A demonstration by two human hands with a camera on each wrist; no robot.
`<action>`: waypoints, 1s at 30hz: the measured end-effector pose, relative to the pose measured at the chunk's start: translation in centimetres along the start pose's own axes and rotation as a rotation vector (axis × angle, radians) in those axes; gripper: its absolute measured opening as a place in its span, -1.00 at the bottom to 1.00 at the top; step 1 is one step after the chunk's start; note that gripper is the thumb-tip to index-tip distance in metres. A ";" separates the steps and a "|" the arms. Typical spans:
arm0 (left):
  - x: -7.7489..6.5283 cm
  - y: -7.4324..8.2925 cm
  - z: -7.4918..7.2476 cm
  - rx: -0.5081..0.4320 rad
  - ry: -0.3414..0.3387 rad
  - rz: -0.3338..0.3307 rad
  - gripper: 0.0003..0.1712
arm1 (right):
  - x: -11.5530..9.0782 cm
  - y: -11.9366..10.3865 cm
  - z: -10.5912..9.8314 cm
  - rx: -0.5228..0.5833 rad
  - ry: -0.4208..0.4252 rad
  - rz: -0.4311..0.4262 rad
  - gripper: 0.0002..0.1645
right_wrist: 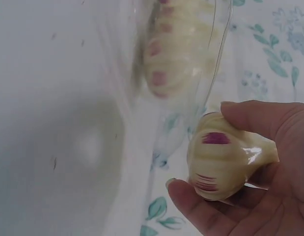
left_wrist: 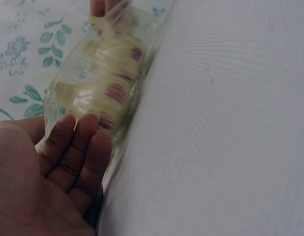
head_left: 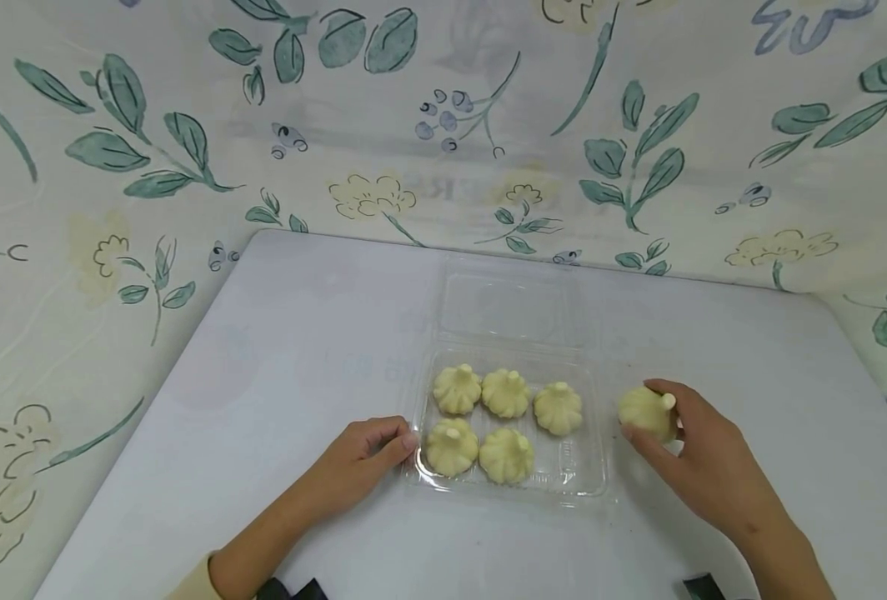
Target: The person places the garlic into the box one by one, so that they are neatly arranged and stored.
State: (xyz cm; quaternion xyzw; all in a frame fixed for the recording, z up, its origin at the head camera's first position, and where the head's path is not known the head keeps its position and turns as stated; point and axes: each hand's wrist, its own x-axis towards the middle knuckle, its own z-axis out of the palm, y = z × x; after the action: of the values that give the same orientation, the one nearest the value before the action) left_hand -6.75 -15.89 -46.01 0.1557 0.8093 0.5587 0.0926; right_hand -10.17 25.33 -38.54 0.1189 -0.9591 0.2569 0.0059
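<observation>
My right hand [head_left: 721, 467] grips a pale garlic bulb [head_left: 647, 414] between thumb and fingers, to the right of a clear plastic box [head_left: 563, 493]. Purple streaks mark the side of this garlic bulb [right_wrist: 218, 162] in the right wrist view, and its stem points toward the palm. My left hand [head_left: 361, 462] holds the box's left edge. The left wrist view has its fingers [left_wrist: 85, 142] against the outside of the box wall, with the thumb mostly hidden behind. Several garlic bulbs [head_left: 506, 456] sit in the box in two rows, stems up; the front-right spot is bare.
The box's hinged lid [head_left: 511, 304] lies folded back, away from me. Everything rests on a white tabletop [head_left: 323, 333]. A floral-print cloth [head_left: 488, 125] borders the table at the back and left.
</observation>
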 end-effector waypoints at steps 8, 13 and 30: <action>0.1 -0.2 0.1 -0.004 -0.006 0.009 -0.69 | -0.1 -2.0 0.6 0.055 -0.015 -0.040 -0.22; 0.1 -0.2 0.1 0.006 0.000 0.013 -0.70 | -0.1 -3.3 1.1 0.093 0.004 -0.123 -0.24; 0.0 -0.2 -0.1 0.010 -0.004 0.003 -0.69 | -0.3 -4.7 5.3 0.023 -0.048 -0.421 -0.17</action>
State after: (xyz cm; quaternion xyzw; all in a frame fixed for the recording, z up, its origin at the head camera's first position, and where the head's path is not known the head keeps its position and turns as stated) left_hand -6.77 -16.02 -46.16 0.1585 0.8115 0.5547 0.0927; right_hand -8.53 18.86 -40.88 0.3230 -0.9098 0.2582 0.0354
